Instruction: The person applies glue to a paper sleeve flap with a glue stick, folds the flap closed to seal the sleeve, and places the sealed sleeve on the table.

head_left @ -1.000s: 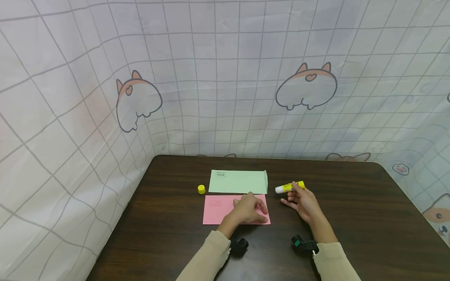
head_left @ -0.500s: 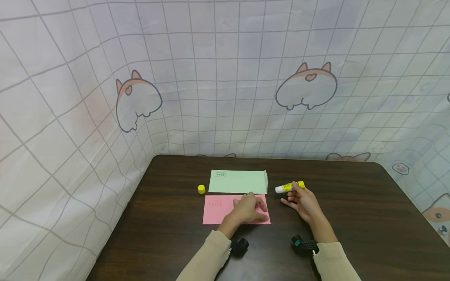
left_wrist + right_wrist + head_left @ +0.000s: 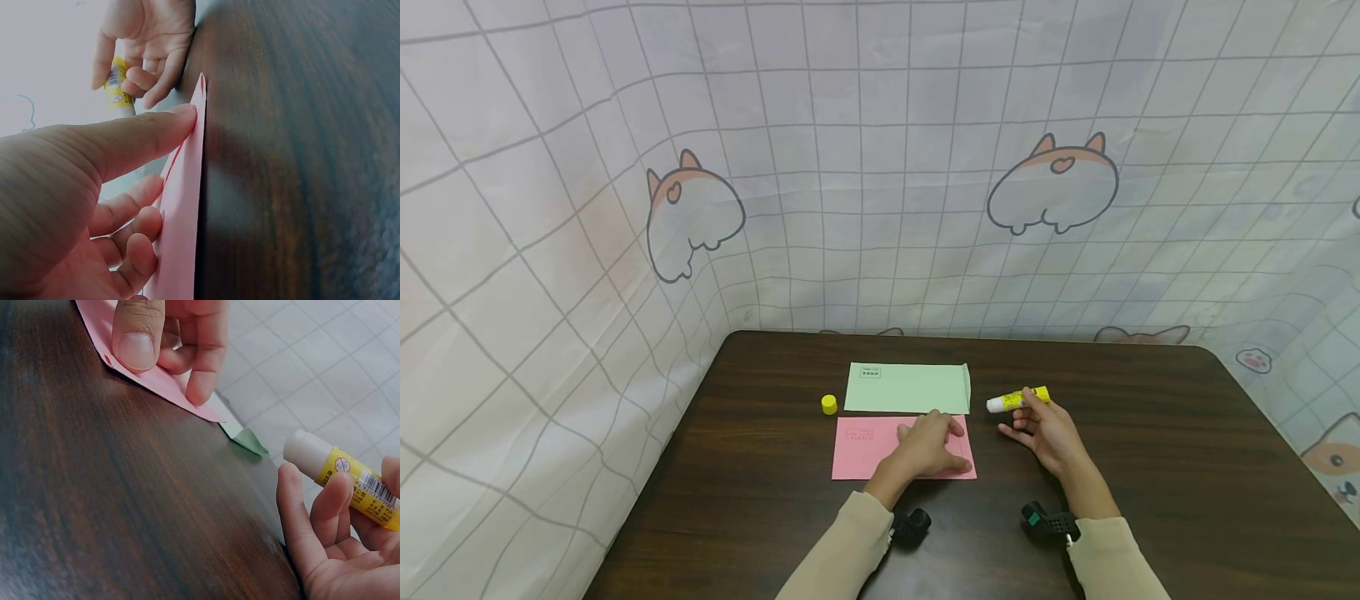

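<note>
A pink envelope (image 3: 863,457) lies on the table, and my left hand (image 3: 921,448) rests on its right part, thumb and fingertips spread apart and touching the paper. In the left wrist view the thumb (image 3: 147,139) presses near the envelope's edge. My right hand (image 3: 1054,435) holds a yellow glue stick (image 3: 1009,402) above the table, right of the envelopes. Its uncapped white end points left, as the right wrist view also shows. Just behind the pink envelope lies a green envelope (image 3: 910,388), whose right-end flap (image 3: 250,441) is lifted a little.
A yellow cap (image 3: 829,405) stands to the left of the envelopes. The dark wooden table (image 3: 737,500) ends at a white grid-patterned cloth (image 3: 865,183) behind and at the sides. A black wrist camera (image 3: 912,525) is strapped to the left wrist, another (image 3: 1048,521) to the right.
</note>
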Action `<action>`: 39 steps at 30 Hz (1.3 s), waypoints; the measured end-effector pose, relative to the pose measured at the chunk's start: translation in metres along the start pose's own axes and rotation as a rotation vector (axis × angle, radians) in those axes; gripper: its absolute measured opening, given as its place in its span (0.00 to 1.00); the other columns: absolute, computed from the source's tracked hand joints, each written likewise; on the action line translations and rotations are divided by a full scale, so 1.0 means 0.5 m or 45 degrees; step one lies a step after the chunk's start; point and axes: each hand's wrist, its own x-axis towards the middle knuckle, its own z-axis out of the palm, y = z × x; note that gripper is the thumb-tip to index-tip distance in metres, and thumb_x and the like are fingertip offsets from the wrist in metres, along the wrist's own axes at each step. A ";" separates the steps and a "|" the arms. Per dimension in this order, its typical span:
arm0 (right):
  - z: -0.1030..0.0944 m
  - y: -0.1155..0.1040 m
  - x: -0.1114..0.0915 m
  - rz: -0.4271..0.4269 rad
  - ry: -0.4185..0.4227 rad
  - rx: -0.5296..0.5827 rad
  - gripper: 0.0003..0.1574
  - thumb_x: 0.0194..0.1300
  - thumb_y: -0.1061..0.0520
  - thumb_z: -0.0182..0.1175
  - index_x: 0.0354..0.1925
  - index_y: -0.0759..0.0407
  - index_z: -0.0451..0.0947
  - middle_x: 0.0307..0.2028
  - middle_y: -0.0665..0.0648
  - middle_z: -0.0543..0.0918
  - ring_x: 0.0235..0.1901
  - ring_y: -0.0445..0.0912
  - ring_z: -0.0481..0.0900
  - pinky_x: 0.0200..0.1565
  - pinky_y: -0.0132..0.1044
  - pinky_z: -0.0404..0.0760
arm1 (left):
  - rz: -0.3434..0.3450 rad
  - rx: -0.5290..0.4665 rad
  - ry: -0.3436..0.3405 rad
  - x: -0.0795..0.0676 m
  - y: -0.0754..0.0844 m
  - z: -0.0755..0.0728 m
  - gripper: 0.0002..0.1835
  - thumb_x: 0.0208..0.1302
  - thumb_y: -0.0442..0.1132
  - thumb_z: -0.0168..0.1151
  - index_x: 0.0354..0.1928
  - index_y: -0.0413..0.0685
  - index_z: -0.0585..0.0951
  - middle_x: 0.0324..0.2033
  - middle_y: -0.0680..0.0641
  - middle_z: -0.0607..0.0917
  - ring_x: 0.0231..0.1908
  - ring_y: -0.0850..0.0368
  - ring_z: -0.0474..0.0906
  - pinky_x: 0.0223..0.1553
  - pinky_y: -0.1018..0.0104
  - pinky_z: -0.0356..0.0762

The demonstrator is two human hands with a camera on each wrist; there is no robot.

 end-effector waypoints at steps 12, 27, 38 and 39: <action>0.001 0.000 -0.001 0.001 -0.006 0.014 0.24 0.78 0.41 0.52 0.54 0.59 0.65 0.28 0.48 0.78 0.29 0.39 0.75 0.49 0.44 0.87 | 0.023 0.025 0.000 -0.002 0.002 -0.005 0.38 0.51 0.52 0.81 0.65 0.57 0.79 0.38 0.52 0.77 0.41 0.58 0.72 0.45 0.52 0.60; 0.003 -0.004 -0.004 -0.016 -0.016 -0.002 0.26 0.78 0.40 0.53 0.56 0.59 0.64 0.29 0.47 0.77 0.30 0.39 0.75 0.50 0.43 0.87 | 0.031 0.104 -0.022 -0.002 0.004 -0.008 0.44 0.51 0.55 0.80 0.72 0.61 0.74 0.45 0.47 0.79 0.45 0.54 0.74 0.47 0.50 0.62; 0.002 -0.001 -0.003 -0.011 -0.001 0.012 0.23 0.78 0.41 0.52 0.54 0.58 0.66 0.28 0.47 0.78 0.29 0.39 0.76 0.49 0.43 0.87 | 0.058 0.133 -0.023 0.000 -0.003 -0.003 0.44 0.49 0.57 0.81 0.71 0.66 0.75 0.46 0.48 0.79 0.46 0.54 0.75 0.46 0.52 0.62; 0.001 -0.001 -0.003 -0.009 0.006 0.017 0.23 0.78 0.41 0.52 0.54 0.58 0.66 0.27 0.47 0.78 0.29 0.39 0.76 0.49 0.43 0.87 | 0.058 0.137 -0.025 0.000 -0.003 -0.002 0.44 0.49 0.57 0.81 0.71 0.67 0.75 0.47 0.47 0.79 0.46 0.54 0.75 0.47 0.52 0.63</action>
